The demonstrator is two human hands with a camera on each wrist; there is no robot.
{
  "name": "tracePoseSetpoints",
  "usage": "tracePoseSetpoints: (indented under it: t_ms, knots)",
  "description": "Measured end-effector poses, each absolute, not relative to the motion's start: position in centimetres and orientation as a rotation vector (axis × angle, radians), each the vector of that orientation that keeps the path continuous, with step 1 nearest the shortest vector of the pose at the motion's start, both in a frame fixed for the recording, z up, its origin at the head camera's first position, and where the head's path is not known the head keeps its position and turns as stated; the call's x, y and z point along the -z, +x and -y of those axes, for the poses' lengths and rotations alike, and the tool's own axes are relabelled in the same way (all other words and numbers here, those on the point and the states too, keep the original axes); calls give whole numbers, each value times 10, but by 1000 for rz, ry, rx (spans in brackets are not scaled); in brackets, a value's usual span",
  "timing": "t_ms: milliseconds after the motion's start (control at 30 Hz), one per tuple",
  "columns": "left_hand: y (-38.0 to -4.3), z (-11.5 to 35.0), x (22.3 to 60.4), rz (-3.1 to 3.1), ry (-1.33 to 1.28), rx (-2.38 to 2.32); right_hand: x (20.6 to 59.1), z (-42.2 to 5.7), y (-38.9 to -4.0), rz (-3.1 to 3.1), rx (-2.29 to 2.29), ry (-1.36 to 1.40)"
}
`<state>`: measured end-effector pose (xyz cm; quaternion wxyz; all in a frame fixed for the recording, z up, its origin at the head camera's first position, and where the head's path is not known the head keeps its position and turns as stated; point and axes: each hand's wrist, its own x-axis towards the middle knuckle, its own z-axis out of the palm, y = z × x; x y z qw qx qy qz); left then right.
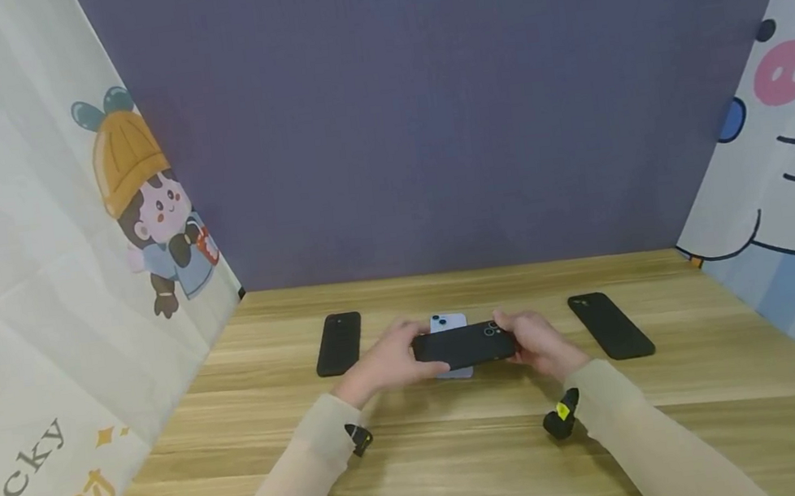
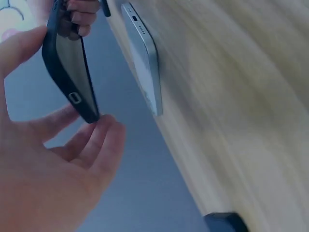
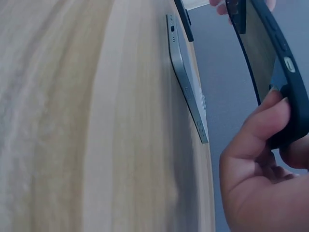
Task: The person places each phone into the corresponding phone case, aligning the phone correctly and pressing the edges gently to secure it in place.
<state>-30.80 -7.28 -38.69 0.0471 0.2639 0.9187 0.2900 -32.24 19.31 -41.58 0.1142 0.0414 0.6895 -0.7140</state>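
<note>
A smartphone in a black case (image 1: 462,346) is held sideways above the table, its camera side up in the head view. My left hand (image 1: 390,358) grips its left end, thumb along one long edge and fingertips at the other. At the camera end, my right hand (image 1: 539,343) pinches it between thumb and curled fingers. Both wrist views show the glossy screen (image 3: 263,72) facing the table. Beneath it lies a pale lilac phone (image 1: 448,322), camera side up, partly covered by the held phone in the head view.
On the wooden table (image 1: 459,462), one black phone (image 1: 339,345) lies to the left and another black phone (image 1: 611,326) lies slanted to the right. A dark panel (image 1: 441,112) stands behind the table, with printed cloths (image 1: 24,266) at both sides.
</note>
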Motion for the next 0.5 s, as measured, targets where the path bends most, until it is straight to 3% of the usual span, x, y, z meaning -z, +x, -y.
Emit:
tracePoseSetpoints:
  t_ms: [500]
  knots:
    - [-293,46,375,-2833,955,-527,419,-185,-320,-2038,1907,-141]
